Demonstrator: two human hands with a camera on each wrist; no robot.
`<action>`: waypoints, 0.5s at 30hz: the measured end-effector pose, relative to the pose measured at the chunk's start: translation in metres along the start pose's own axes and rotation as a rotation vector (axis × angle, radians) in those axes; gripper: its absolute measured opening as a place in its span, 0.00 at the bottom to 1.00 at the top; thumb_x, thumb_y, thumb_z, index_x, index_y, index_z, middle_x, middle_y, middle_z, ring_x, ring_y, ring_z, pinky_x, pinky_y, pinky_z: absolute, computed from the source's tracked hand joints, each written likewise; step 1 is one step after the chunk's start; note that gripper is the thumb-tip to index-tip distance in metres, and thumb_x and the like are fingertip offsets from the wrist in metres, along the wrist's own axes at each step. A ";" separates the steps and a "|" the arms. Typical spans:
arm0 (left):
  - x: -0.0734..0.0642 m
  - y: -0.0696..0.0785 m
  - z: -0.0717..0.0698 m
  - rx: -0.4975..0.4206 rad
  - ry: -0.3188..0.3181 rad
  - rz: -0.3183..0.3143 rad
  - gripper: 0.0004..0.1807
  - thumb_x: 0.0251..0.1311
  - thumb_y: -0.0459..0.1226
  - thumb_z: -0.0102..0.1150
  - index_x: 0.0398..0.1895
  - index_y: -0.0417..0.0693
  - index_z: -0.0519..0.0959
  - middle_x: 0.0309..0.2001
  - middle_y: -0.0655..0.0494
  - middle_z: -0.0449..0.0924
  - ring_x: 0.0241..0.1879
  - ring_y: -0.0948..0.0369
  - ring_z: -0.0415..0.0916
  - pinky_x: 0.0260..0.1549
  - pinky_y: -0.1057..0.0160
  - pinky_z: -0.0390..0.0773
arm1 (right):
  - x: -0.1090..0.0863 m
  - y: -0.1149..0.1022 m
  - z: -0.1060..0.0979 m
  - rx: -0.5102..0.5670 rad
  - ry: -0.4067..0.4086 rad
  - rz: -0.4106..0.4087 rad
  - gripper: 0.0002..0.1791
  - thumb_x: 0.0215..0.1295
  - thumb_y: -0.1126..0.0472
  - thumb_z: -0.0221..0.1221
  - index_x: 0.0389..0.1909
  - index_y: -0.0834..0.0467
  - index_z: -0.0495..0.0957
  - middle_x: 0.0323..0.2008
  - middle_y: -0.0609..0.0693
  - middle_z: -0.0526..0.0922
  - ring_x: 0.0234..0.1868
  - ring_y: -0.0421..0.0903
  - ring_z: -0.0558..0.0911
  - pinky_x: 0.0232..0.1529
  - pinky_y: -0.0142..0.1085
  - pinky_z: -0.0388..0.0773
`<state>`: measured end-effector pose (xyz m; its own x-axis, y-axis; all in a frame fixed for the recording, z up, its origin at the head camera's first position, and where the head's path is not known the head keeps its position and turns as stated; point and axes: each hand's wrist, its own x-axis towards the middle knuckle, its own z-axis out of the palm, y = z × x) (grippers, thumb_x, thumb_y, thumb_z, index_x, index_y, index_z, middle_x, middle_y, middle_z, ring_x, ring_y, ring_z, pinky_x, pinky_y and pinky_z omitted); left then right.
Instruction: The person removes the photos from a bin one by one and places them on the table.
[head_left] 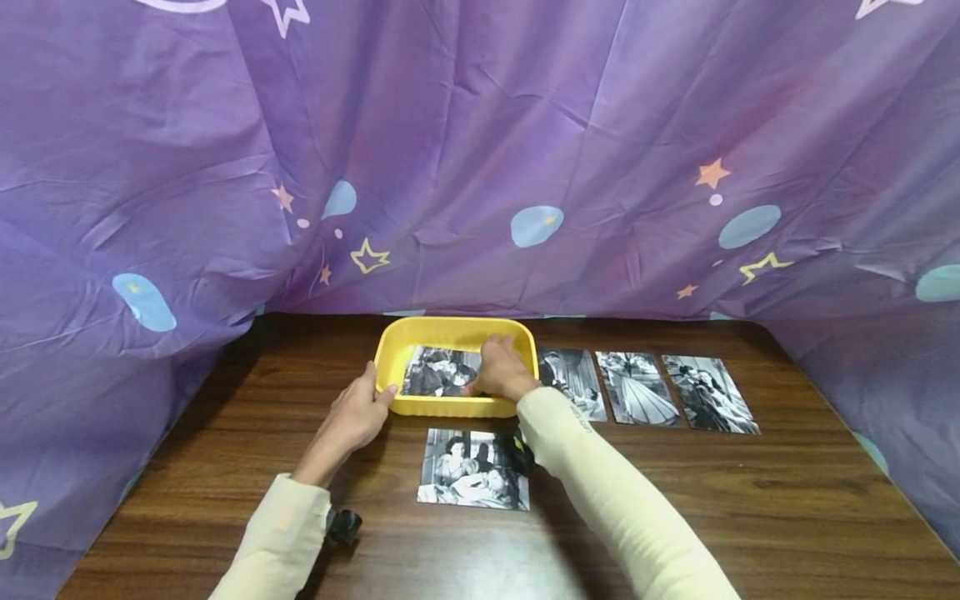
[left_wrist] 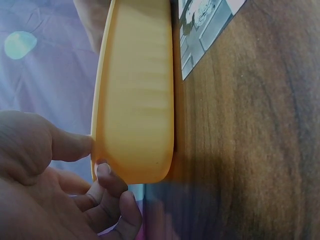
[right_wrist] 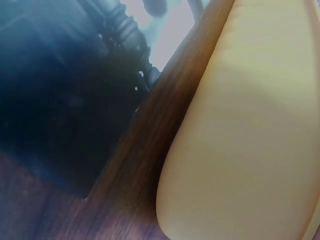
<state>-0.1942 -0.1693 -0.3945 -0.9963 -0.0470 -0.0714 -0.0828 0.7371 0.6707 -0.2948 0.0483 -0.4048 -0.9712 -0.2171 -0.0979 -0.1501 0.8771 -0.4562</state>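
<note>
A yellow plastic tray (head_left: 453, 407) stands near the back of the table. My left hand (head_left: 358, 414) pinches its rim at the front left corner, thumb and fingertips on the edge, as the left wrist view shows closely. Inside the tray lies a black-and-white photo (head_left: 438, 372). My right hand (head_left: 504, 368) reaches into the tray over the photo's right end, thumb near its lower edge; whether the fingers grip it is hidden. In front of the tray, another black-and-white photo (head_left: 474, 479) lies flat, partly under the right wrist.
To the tray's right, three photos lie in a row: one beside the tray (head_left: 573, 387), a middle one (head_left: 636, 390) and a right one (head_left: 711, 394). The brown wooden table (head_left: 750, 500) meets a purple patterned curtain (head_left: 465, 167) behind.
</note>
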 end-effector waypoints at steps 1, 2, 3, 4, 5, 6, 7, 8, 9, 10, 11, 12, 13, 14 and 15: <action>0.000 0.000 0.000 0.000 0.000 0.000 0.38 0.78 0.41 0.45 0.78 0.28 0.43 0.73 0.29 0.57 0.70 0.36 0.60 0.68 0.38 0.60 | 0.000 0.000 0.000 0.010 0.009 0.004 0.44 0.40 0.52 0.83 0.52 0.71 0.70 0.53 0.66 0.70 0.48 0.57 0.76 0.57 0.48 0.78; 0.000 0.000 0.000 0.001 -0.001 0.001 0.38 0.78 0.41 0.45 0.78 0.28 0.43 0.73 0.29 0.57 0.70 0.36 0.60 0.68 0.38 0.60 | 0.000 0.000 0.001 0.016 0.020 0.006 0.47 0.39 0.53 0.83 0.55 0.71 0.68 0.52 0.66 0.71 0.48 0.58 0.77 0.57 0.48 0.78; 0.000 0.000 0.000 0.002 0.000 0.001 0.38 0.78 0.41 0.45 0.78 0.28 0.44 0.73 0.29 0.57 0.70 0.36 0.60 0.68 0.38 0.60 | 0.000 0.000 0.001 0.020 0.032 0.004 0.48 0.39 0.54 0.83 0.56 0.72 0.67 0.51 0.66 0.72 0.48 0.58 0.77 0.57 0.48 0.78; 0.000 0.000 0.000 0.002 0.000 0.001 0.38 0.78 0.41 0.45 0.78 0.28 0.44 0.73 0.29 0.57 0.70 0.36 0.60 0.68 0.38 0.60 | 0.000 0.000 0.001 0.030 0.045 0.006 0.48 0.39 0.55 0.83 0.56 0.71 0.67 0.49 0.66 0.73 0.48 0.59 0.78 0.55 0.48 0.79; -0.001 -0.001 0.000 0.003 0.001 0.001 0.38 0.78 0.41 0.45 0.78 0.28 0.44 0.73 0.29 0.57 0.70 0.35 0.60 0.68 0.38 0.61 | 0.001 0.000 0.001 0.038 0.058 0.008 0.47 0.40 0.56 0.83 0.56 0.71 0.67 0.48 0.65 0.75 0.47 0.59 0.79 0.54 0.49 0.79; -0.001 -0.001 0.000 0.003 0.003 0.003 0.38 0.78 0.41 0.45 0.78 0.28 0.44 0.73 0.28 0.57 0.70 0.35 0.61 0.68 0.38 0.61 | 0.001 0.000 0.001 0.046 0.071 0.011 0.45 0.40 0.57 0.83 0.55 0.71 0.67 0.46 0.65 0.76 0.47 0.59 0.80 0.53 0.49 0.80; -0.001 -0.001 0.000 0.003 0.004 0.005 0.37 0.78 0.41 0.46 0.78 0.28 0.44 0.73 0.28 0.57 0.69 0.35 0.61 0.68 0.38 0.61 | 0.001 0.000 0.001 0.061 0.079 0.018 0.44 0.42 0.59 0.82 0.55 0.70 0.67 0.44 0.64 0.78 0.45 0.59 0.81 0.51 0.49 0.81; -0.001 -0.001 0.001 0.003 0.006 0.006 0.37 0.78 0.40 0.46 0.78 0.28 0.45 0.73 0.28 0.57 0.69 0.35 0.61 0.68 0.38 0.61 | 0.002 0.000 0.000 0.065 0.091 0.022 0.41 0.43 0.60 0.82 0.54 0.69 0.68 0.42 0.63 0.79 0.44 0.59 0.81 0.50 0.49 0.81; -0.001 -0.001 0.001 0.003 0.007 0.008 0.37 0.77 0.40 0.46 0.78 0.28 0.45 0.72 0.28 0.58 0.69 0.35 0.61 0.68 0.38 0.61 | 0.003 0.000 0.000 0.070 0.101 0.026 0.39 0.44 0.62 0.81 0.54 0.68 0.68 0.40 0.62 0.80 0.43 0.59 0.82 0.49 0.49 0.82; -0.001 -0.001 0.001 0.003 0.009 0.009 0.37 0.77 0.40 0.46 0.78 0.28 0.45 0.72 0.28 0.58 0.69 0.35 0.61 0.68 0.38 0.62 | 0.003 0.000 0.000 0.075 0.108 0.032 0.38 0.46 0.62 0.80 0.54 0.68 0.69 0.38 0.61 0.81 0.43 0.59 0.82 0.48 0.49 0.82; 0.000 -0.001 0.001 0.003 0.009 0.010 0.37 0.78 0.40 0.46 0.78 0.28 0.45 0.72 0.28 0.58 0.69 0.35 0.61 0.68 0.38 0.62 | 0.003 0.001 -0.001 0.078 0.112 0.035 0.37 0.47 0.63 0.79 0.53 0.67 0.69 0.37 0.60 0.82 0.42 0.59 0.82 0.48 0.48 0.82; 0.000 -0.001 0.001 0.003 0.008 0.011 0.37 0.78 0.40 0.46 0.78 0.28 0.45 0.72 0.28 0.58 0.69 0.35 0.61 0.68 0.38 0.61 | 0.004 0.001 -0.001 0.077 0.118 0.035 0.35 0.48 0.64 0.79 0.53 0.66 0.69 0.35 0.59 0.82 0.42 0.58 0.83 0.48 0.48 0.82; 0.000 0.000 0.001 0.003 0.007 0.011 0.37 0.78 0.40 0.46 0.78 0.28 0.44 0.72 0.28 0.58 0.69 0.35 0.61 0.68 0.38 0.61 | 0.004 0.002 -0.001 0.073 0.124 0.032 0.33 0.48 0.65 0.78 0.52 0.66 0.70 0.34 0.58 0.82 0.41 0.58 0.83 0.47 0.48 0.82; -0.001 0.000 0.000 0.004 0.006 0.010 0.38 0.78 0.41 0.45 0.78 0.28 0.44 0.72 0.28 0.58 0.69 0.35 0.61 0.68 0.38 0.61 | 0.004 0.003 -0.002 0.062 0.135 0.024 0.32 0.49 0.65 0.78 0.51 0.65 0.70 0.32 0.57 0.82 0.41 0.58 0.83 0.48 0.48 0.82; -0.001 0.000 0.000 0.003 0.005 0.009 0.38 0.78 0.41 0.45 0.78 0.28 0.44 0.72 0.28 0.58 0.69 0.35 0.61 0.68 0.38 0.61 | 0.005 0.003 -0.002 0.063 0.141 0.018 0.31 0.49 0.66 0.78 0.50 0.65 0.70 0.31 0.57 0.82 0.41 0.58 0.83 0.47 0.48 0.82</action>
<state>-0.1936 -0.1690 -0.3947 -0.9971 -0.0442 -0.0618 -0.0742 0.7392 0.6694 -0.3002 0.0510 -0.4050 -0.9907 -0.1351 0.0160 -0.1243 0.8508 -0.5106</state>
